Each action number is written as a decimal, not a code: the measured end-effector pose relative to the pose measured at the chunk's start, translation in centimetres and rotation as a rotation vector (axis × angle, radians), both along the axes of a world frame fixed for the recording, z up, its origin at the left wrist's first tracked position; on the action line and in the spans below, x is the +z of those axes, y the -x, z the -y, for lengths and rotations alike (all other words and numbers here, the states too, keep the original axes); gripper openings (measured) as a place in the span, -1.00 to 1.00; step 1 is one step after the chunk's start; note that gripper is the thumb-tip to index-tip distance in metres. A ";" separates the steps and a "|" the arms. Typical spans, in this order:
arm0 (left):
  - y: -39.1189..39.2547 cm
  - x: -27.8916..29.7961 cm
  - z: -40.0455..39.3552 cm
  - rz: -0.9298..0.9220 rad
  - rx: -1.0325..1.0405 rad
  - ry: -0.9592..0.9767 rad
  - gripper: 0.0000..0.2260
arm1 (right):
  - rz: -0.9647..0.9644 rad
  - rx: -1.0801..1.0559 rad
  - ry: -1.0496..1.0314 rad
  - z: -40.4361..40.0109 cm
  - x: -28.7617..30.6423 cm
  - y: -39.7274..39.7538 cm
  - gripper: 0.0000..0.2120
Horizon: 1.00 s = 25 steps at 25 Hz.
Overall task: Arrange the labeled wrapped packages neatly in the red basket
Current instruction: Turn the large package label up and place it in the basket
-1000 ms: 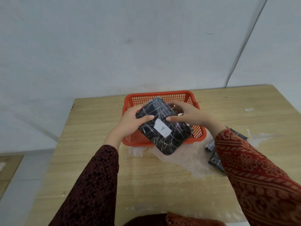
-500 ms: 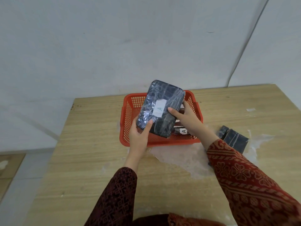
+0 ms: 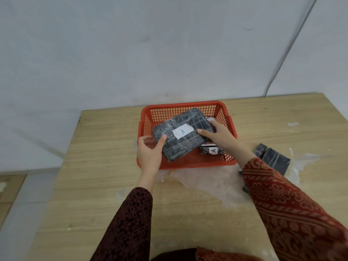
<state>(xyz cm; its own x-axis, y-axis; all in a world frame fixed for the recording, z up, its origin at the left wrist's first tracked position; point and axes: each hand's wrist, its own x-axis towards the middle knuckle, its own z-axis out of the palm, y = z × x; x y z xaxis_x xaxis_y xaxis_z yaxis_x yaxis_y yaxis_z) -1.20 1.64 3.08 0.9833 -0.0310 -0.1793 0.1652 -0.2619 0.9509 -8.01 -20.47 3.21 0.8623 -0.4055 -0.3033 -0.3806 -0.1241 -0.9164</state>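
A large dark wrapped package (image 3: 182, 135) with a white label marked A lies tilted inside the red basket (image 3: 188, 106) at the table's middle. My left hand (image 3: 150, 151) grips the package's near left corner by the basket's left rim. My right hand (image 3: 218, 135) holds its right edge, thumb on top. A small dark package (image 3: 211, 150) labeled A lies on the basket floor at the near right, partly under my right hand. Another white label shows behind my right hand.
The wooden table (image 3: 105, 176) ends at a grey wall behind the basket. Two dark wrapped packages (image 3: 273, 159) lie on the table right of the basket, partly hidden by my right sleeve. Clear plastic film (image 3: 211, 183) is spread in front of the basket.
The large package was held upright above the basket half a second ago; it has been lowered flat into the basket, with both hands still on it.
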 end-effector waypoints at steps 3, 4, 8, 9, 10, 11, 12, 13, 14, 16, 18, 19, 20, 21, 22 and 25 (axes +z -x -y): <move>-0.3 -0.9 0.8 0.112 0.013 -0.020 -0.74 | -0.073 -0.163 0.015 -1.6 -1.4 -1.8 -0.51; -0.8 -1.2 0.9 0.146 -0.064 -0.053 -0.72 | -0.096 -0.178 0.052 -1.9 -1.8 -2.4 -0.51; -3.4 -2.7 1.4 0.307 -0.339 -0.340 -0.59 | -0.181 -0.091 0.198 -2.0 -2.5 -5.1 -0.61; -4.1 -3.1 1.4 0.308 -0.396 -0.402 -0.58 | -0.189 -0.067 0.211 -1.9 -2.6 -5.7 -0.61; -4.8 -3.5 1.4 0.300 -0.442 -0.460 -0.58 | -0.190 -0.047 0.223 -1.9 -2.8 -6.3 -0.58; -5.4 -4.0 1.4 0.298 -0.482 -0.522 -0.58 | -0.187 -0.032 0.237 -1.9 -3.0 -6.7 -0.53; -6.0 -4.4 1.3 0.305 -0.522 -0.589 -0.57 | -0.178 -0.013 0.257 -1.9 -3.2 -7.0 -0.48; -6.5 -4.7 1.4 0.317 -0.564 -0.653 -0.56 | -0.170 0.013 0.291 -1.9 -3.6 -7.2 -0.47; -6.8 -5.0 1.4 0.329 -0.603 -0.710 -0.55 | -0.160 0.040 0.339 -1.9 -4.1 -7.4 -0.50; -7.3 -5.6 1.7 0.345 -0.657 -0.788 -0.54 | -0.140 0.069 0.419 -2.0 -4.9 -7.5 -0.58; -7.6 -6.2 1.8 0.388 -0.688 -0.855 -0.54 | -0.077 0.068 0.487 -2.5 -5.3 -7.2 -0.62; -7.8 -6.4 1.9 0.407 -0.696 -0.892 -0.54 | -0.033 0.072 0.554 -2.8 -5.6 -7.2 -0.63; -7.8 -6.6 1.9 0.411 -0.700 -0.924 -0.53 | 0.004 0.093 0.650 -3.2 -6.0 -7.1 -0.63; -7.8 -6.7 2.0 0.404 -0.702 -0.949 -0.52 | 0.011 0.144 0.751 -3.6 -6.4 -6.9 -0.61; -7.7 -6.7 2.1 0.393 -0.705 -0.972 -0.49 | -0.019 0.210 0.818 -4.0 -6.8 -6.7 -0.57; -7.4 -6.7 2.5 0.354 -0.732 -1.028 -0.37 | -0.190 0.350 0.847 -4.9 -7.3 -5.7 -0.38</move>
<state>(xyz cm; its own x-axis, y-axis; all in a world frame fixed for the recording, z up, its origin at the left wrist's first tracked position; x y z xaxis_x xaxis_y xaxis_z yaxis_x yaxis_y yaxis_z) 6.16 -0.86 -3.62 0.7957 -0.5791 -0.1777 -0.5397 -0.8109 0.2261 -2.28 -15.61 -4.10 0.9436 -0.2820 -0.1737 -0.3290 -0.8579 -0.3946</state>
